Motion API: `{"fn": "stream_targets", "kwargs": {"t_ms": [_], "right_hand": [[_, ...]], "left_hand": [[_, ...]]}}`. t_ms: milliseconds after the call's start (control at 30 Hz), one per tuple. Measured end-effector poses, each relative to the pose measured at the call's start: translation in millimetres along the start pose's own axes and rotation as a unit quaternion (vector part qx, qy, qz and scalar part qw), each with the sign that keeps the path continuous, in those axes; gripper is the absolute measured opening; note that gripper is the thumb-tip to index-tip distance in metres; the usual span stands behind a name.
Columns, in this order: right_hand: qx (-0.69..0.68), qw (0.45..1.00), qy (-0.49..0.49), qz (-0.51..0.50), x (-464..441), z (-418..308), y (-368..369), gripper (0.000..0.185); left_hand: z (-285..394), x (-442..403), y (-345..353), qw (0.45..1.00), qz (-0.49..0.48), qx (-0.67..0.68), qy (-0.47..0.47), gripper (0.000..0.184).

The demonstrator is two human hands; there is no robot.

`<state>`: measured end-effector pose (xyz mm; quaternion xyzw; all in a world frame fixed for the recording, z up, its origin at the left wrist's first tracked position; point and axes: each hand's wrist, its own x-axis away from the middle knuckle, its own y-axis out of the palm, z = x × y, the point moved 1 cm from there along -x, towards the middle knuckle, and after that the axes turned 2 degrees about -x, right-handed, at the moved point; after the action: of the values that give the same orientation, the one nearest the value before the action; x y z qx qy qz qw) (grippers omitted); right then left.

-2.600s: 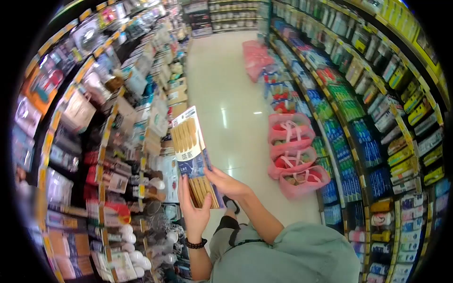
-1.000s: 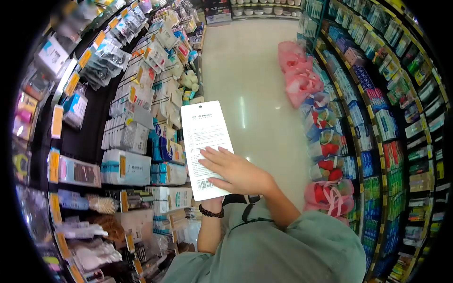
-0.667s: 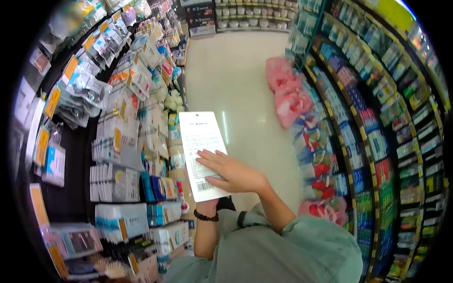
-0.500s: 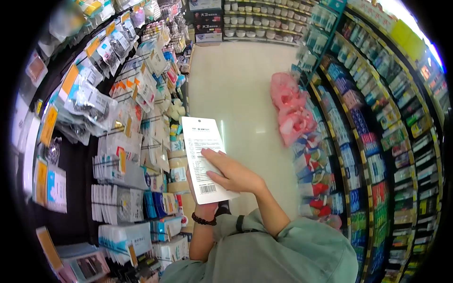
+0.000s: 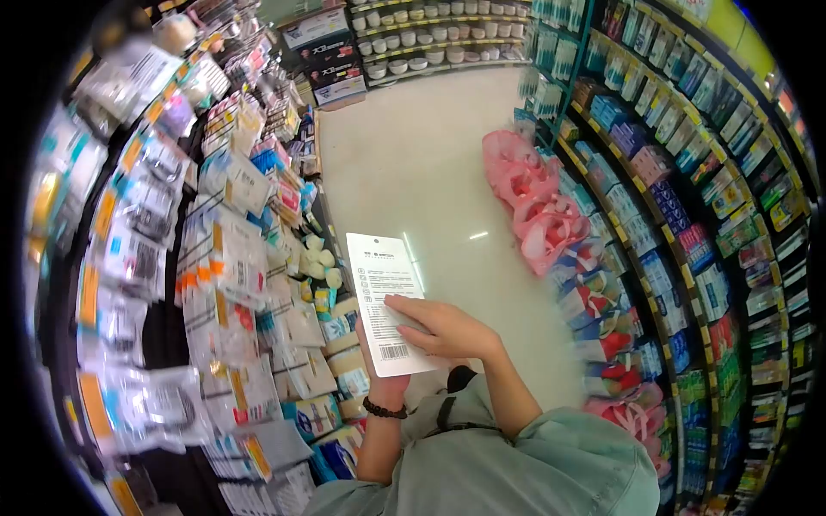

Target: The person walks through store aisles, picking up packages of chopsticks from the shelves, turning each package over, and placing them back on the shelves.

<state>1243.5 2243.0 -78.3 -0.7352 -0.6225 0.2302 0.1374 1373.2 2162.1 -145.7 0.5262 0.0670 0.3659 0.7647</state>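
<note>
A white card package [image 5: 387,275] is held upright in front of my body, its printed back with a barcode facing up. My left hand [image 5: 389,384], with a dark beaded bracelet at the wrist, grips it from underneath; its fingers are mostly hidden behind the card. Across the lower half of the card lies my right hand [image 5: 447,330], its fingers stretched out and resting flat on the printed side. The items on the card's front side are out of sight.
Shelves and hooks with hanging packages [image 5: 228,258] line the left side. Pink bags [image 5: 525,189] stand on the floor [image 5: 422,163] along the right shelves [image 5: 662,215]. Bowls [image 5: 417,63] and stacked boxes [image 5: 334,62] are at the aisle's far end.
The package has been turned from its front, with wooden-coloured sticks, to its white back. My right hand has moved from its edge onto its face. The view has shifted along the aisle.
</note>
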Motion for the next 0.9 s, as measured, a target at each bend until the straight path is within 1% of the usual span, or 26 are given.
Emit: {"fn": "stream_targets", "kwargs": {"t_ms": [33, 133, 167, 233, 267, 300, 367, 467, 567, 667, 767, 900], "right_hand": [[0.008, 1.000, -0.018, 0.018, -14.6, 23.2, -2.6, 0.048], [0.006, 0.997, -0.058, 0.058, -66.4, 79.7, -23.1, 0.050], [0.004, 0.995, -0.069, 0.067, -85.2, 95.2, -36.2, 0.050], [-0.050, 0.999, 0.012, 0.012, -133.5, 108.8, -78.5, 0.050], [-0.078, 0.995, 0.053, -0.015, -154.7, 112.5, -97.4, 0.050], [-0.055, 0.997, 0.047, -0.010, -175.8, 116.9, -113.4, 0.049], [-0.013, 0.999, 0.034, -0.006, -215.8, 125.9, -132.5, 0.047], [-0.024, 0.995, 0.090, -0.029, -265.1, 139.3, -158.5, 0.046], [-0.011, 0.999, 0.014, -0.030, -300.7, 171.5, -169.3, 0.045], [-0.021, 0.999, 0.003, -0.043, -343.6, 191.6, -184.5, 0.039], [0.009, 0.998, -0.060, 0.004, -388.1, 222.8, -196.6, 0.037], [0.013, 0.997, -0.078, -0.014, -467.0, 250.6, -227.4, 0.040]], "left_hand": [[2.2, -20.6, 2.1, 1.000, 0.000, 0.000, -0.008, 0.057], [6.3, -93.8, 6.2, 0.998, 0.011, -0.055, 0.019, 0.057], [10.7, -118.8, 11.4, 0.999, 0.010, -0.047, 0.005, 0.057], [23.2, -170.9, 25.8, 0.999, 0.007, -0.029, -0.027, 0.057], [30.0, -193.3, 31.8, 0.999, -0.016, -0.025, -0.039, 0.058], [35.5, -217.8, 30.8, 0.998, -0.019, -0.007, -0.061, 0.060], [50.4, -263.3, 36.0, 0.996, -0.043, -0.029, -0.071, 0.060], [66.9, -312.1, 56.0, 0.997, -0.012, 0.006, -0.073, 0.060], [75.6, -366.4, 55.8, 0.997, -0.020, 0.033, -0.062, 0.059], [84.3, -413.7, 55.8, 0.994, -0.044, 0.087, -0.056, 0.060], [93.1, -469.8, 52.3, 0.976, -0.078, 0.186, -0.084, 0.063], [117.8, -558.0, 50.5, 0.973, -0.084, 0.201, -0.075, 0.066]]}}
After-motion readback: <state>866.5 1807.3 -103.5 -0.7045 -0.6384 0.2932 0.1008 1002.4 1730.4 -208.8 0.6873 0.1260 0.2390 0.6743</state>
